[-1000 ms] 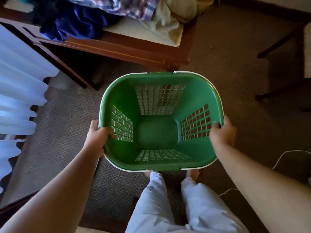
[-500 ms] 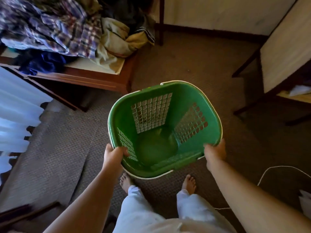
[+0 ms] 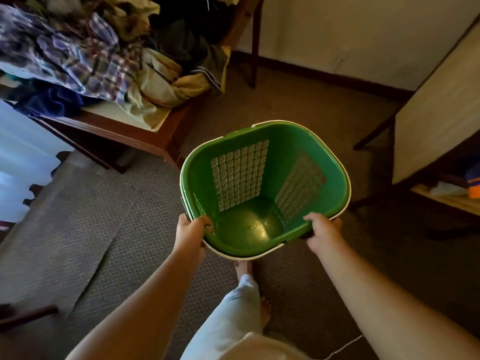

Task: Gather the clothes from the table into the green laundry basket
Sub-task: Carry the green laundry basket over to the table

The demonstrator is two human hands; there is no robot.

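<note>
Both hands clamp the near rim of the green laundry basket: left hand at the L corner, right hand at the R, fingers hooked inside. Vs 1 s ago the view's swung right and the basket's tipped away, now off the worktop corner, above the carpet. Basket's empty. Clothes all on the worktop, upper left, well apart. Prob being positioned for set-down; no garment moved, so task barely begun.
</note>
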